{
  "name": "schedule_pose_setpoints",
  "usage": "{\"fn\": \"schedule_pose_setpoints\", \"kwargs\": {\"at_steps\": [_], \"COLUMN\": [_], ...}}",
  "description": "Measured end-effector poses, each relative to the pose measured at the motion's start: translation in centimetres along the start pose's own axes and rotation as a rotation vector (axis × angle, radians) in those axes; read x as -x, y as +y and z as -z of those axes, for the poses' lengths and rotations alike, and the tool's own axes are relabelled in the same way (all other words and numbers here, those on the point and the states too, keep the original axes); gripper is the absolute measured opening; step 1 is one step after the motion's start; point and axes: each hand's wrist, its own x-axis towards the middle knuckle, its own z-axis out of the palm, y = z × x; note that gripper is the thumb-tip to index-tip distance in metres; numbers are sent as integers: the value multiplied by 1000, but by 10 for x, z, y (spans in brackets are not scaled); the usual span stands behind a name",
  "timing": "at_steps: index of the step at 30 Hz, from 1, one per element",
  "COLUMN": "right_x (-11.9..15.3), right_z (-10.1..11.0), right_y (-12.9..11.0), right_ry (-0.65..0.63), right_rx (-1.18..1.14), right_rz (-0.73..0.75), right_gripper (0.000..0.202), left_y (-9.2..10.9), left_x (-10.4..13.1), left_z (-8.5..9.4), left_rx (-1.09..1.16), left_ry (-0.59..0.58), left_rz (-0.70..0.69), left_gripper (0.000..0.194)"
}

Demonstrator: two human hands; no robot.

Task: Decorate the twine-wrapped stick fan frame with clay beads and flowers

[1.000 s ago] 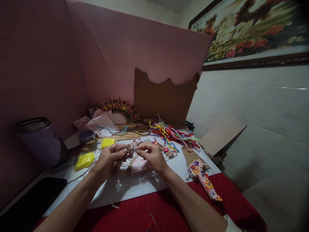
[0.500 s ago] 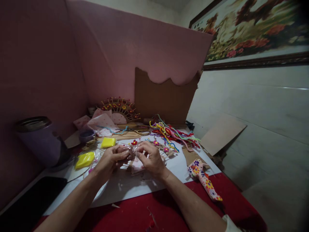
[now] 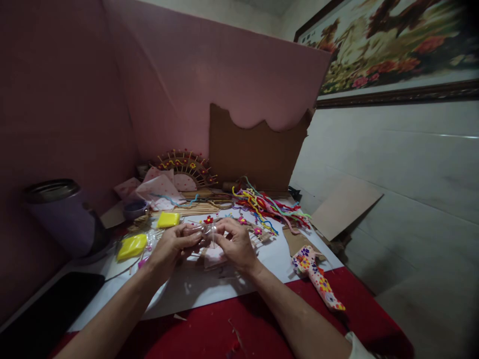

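Note:
Between my hands is a small clear plastic packet (image 3: pixel 208 231) with something dull reddish-brown in it; the kind of content cannot be made out. My left hand (image 3: pixel 175 245) is closed on the packet's left end. At its right end, my right hand (image 3: pixel 236 247) pinches the clear plastic. Below and behind the hands lies a fan-shaped piece with sticks and pink flowers (image 3: pixel 258 232), partly covered by them. Two yellow wrapped blocks (image 3: pixel 131 248) (image 3: pixel 168 220) lie left of my left hand.
Pipe cleaners (image 3: pixel 262 204) are heaped behind my right hand, near wooden sticks (image 3: pixel 204 205). A decorated fan (image 3: pixel 189 167) and cut cardboard (image 3: pixel 254 149) stand at the back. Leftward are a purple tumbler (image 3: pixel 63 219) and a black phone-like slab (image 3: pixel 56 309). A flower-patterned piece (image 3: pixel 318 279) lies right.
Both hands stay nearly in place on the packet, with only slight finger movement. Nothing else has visibly moved.

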Motion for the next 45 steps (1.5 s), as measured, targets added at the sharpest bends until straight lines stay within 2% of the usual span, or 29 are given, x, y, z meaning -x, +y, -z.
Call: {"fn": "schedule_pose_setpoints", "kwargs": {"at_steps": [2, 4, 7, 9, 15, 20, 26, 30, 40, 45], "right_x": [0, -1, -6, -10, -16, -17, -17, -18, -17, -20], "right_z": [-1, 0, 5, 9, 16, 17, 16, 17, 25, 27], "right_y": [1, 4, 12, 16, 21, 28, 30, 29, 18, 22], "right_ry": [6, 65, 253, 315, 278, 292, 250, 203, 0, 86], "right_rx": [-3, -22, -237, -421, -630, -687, -739, -787, -883, -859], "right_rz": [-8, -55, -247, -355, -450, -472, -469, -488, -563, -521], "right_gripper": [16, 15, 15, 21, 29, 31, 31, 35, 41, 37], "left_y": [-2, -3, -2, -1, 1, -1, 1, 1, 1, -2], "left_x": [-1, -1, -2, -3, -5, -6, -5, -5, -7, -8], "left_z": [0, 0, 2, 4, 8, 10, 10, 11, 16, 19], "left_rx": [-10, 5, 47, 63, 102, 98, 114, 103, 38, 3], "left_ry": [-2, 2, 25, 31, 56, 45, 113, 94, 182, 196], "left_rz": [-1, -21, -51, -63, -83, -97, -102, -124, -150, -183], "left_gripper": [31, 29, 26, 25, 22, 22, 26, 26, 32, 31]}}
